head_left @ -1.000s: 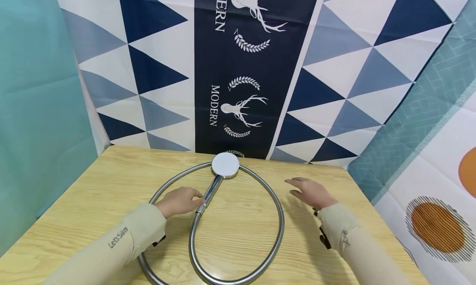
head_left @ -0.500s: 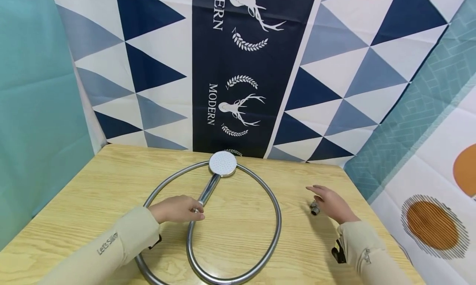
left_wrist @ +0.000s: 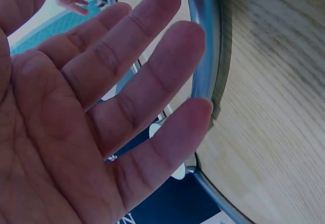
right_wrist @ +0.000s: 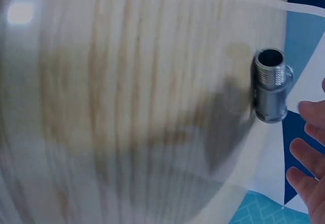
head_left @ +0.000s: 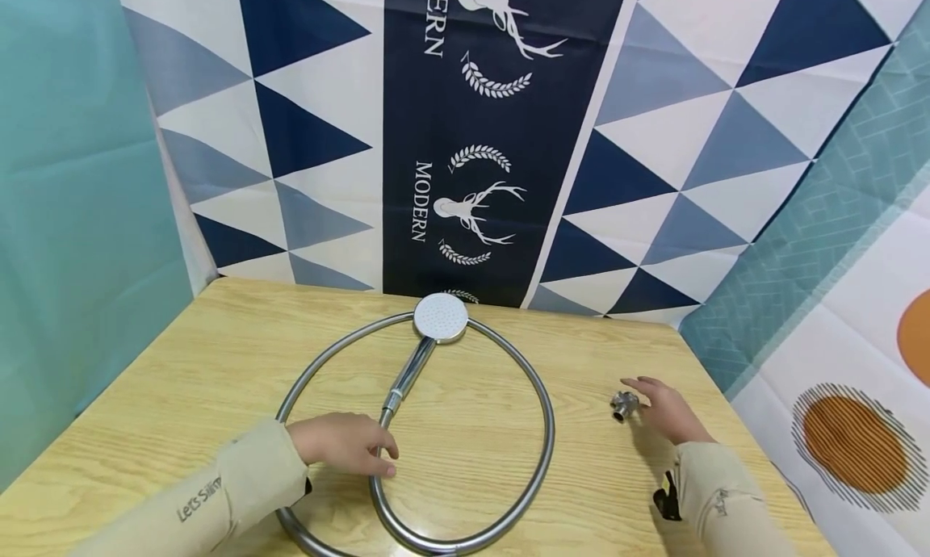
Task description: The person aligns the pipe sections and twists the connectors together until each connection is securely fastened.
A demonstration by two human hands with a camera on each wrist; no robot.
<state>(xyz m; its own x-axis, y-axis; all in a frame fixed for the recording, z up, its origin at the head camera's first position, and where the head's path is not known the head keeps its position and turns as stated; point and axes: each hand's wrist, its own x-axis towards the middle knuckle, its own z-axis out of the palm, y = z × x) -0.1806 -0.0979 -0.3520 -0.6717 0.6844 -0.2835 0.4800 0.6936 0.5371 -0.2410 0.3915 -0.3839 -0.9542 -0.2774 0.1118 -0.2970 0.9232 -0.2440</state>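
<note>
A handheld shower head point(head_left: 440, 318) with a white face and chrome handle lies near the back of the wooden table. Its grey metal hose point(head_left: 546, 428) is coiled in loops around it. My left hand point(head_left: 349, 444) hovers at the hose below the handle, thumb and fingers apart. In the left wrist view its fingers point(left_wrist: 167, 66) are spread, with nothing gripped; whether they touch the hose I cannot tell. On the right, a small chrome threaded pipe fitting point(head_left: 622, 405) sits on the table. My right hand point(head_left: 668, 412) is just right of it, fingers loosely extended; the right wrist view shows the fitting point(right_wrist: 270, 87) apart from the fingertips.
The wooden table point(head_left: 240, 347) ends at a patterned cloth backdrop point(head_left: 465, 137) behind. A teal cloth point(head_left: 80, 218) hangs at the left, and a printed cloth point(head_left: 857, 363) at the right edge.
My left hand has moved down from the shower handle toward the hose, its fingers loosening. My right hand has shifted right and nearer me, and the fitting now shows beside it.
</note>
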